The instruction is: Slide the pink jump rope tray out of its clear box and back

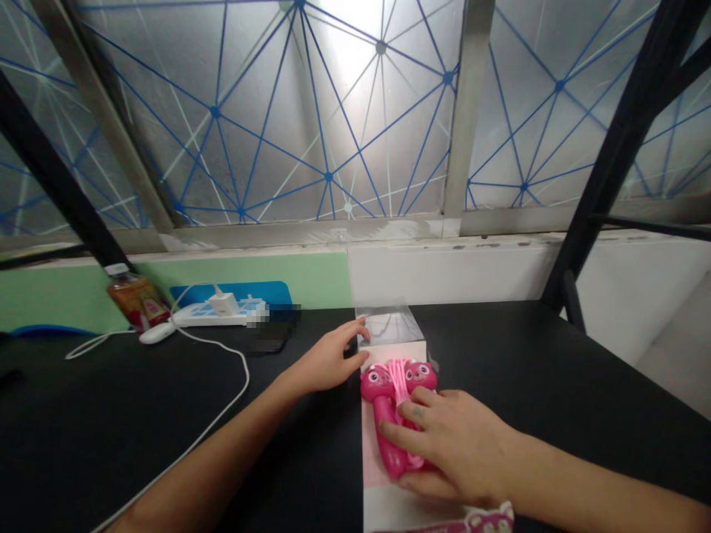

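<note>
A pink jump rope (pixel 387 437) with animal-face handles and a bundled pale pink cord lies on a pink and white card package (pixel 381 507). My right hand (pixel 461 444) is over the handles, its fingers curved across the right one and partly hiding it and the cord. My left hand (pixel 330 359) is at the package's upper left edge. Its thumb and fingers are apart, with the fingertips at the clear plastic (pixel 392 326) at the far end. At the near end, a dark pink printed part with an animal picture (pixel 492 520) shows partly below my right wrist.
The black table (pixel 533 370) runs back to a low green and white wall. On the left are a white power strip (pixel 194 314) with a charger (pixel 222 303), a white cable (pixel 244 370), a drink bottle (pixel 136 297) and a dark phone-like object (pixel 272 338). Black frame posts (pixel 603 170) rise on both sides.
</note>
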The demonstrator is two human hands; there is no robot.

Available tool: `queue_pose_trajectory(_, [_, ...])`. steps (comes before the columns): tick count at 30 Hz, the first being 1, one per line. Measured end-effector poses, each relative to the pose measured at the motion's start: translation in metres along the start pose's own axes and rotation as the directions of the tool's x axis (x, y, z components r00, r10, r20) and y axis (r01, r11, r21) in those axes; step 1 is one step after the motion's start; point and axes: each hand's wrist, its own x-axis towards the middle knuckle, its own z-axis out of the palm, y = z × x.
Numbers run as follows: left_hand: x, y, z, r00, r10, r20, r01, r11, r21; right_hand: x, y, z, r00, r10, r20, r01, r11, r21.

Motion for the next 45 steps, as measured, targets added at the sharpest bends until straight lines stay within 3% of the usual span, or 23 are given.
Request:
queue_pose_trajectory(7, [0.001,0.002,0.002,0.997,-0.040,-0.071,0.031,0.992,-0.123,-0.002,0.001,-0.007,1.000,-0.004,-0.010,0.004,1.000,0.024])
queue_pose_trajectory(14, [-0.004,-0.001,0.010,0.998,-0.009,-0.069,-0.002,0.986,-0.166,-0.003,0.011,0.009,0.999,0.002,-0.033,-0.002,1.000,0.011])
queue_pose_trajectory(20, [-0.016,0.021,0.013,0.999,0.045,-0.017,-0.047,0.983,-0.178,0.006,0.017,0.022,0.987,0.114,-0.110,-0.125,0.988,-0.095])
queue_pose_trajectory(27, [-0.027,0.041,0.007,0.994,0.109,0.022,-0.108,0.994,-0.036,0.010,0.024,0.026,0.951,0.109,-0.288,-0.184,0.951,-0.248])
queue_pose_trajectory(31, [-0.027,0.041,0.001,0.994,0.107,0.022,-0.107,0.994,-0.022,0.003,0.011,0.012,0.974,-0.064,-0.218,0.048,0.996,-0.079])
queue_pose_trajectory(33, [-0.026,0.041,-0.001,0.994,0.109,0.018,-0.109,0.994,-0.019,0.000,0.004,0.007,0.968,-0.210,-0.134,0.221,0.973,0.067])
queue_pose_trajectory(35, [-0.024,0.039,0.000,0.993,0.116,0.014,-0.116,0.993,-0.012,-0.002,0.000,0.005,0.959,-0.274,-0.069,0.282,0.943,0.174])
queue_pose_trajectory(40, [-0.024,0.039,0.000,0.992,0.122,0.008,-0.122,0.992,0.000,-0.004,0.000,-0.001,0.986,-0.168,0.014,0.160,0.958,0.239])
queue_pose_trajectory(45, [-0.026,0.041,-0.002,0.994,0.112,0.013,-0.112,0.994,0.006,-0.007,0.001,-0.007,0.991,-0.132,0.030,0.117,0.949,0.292])
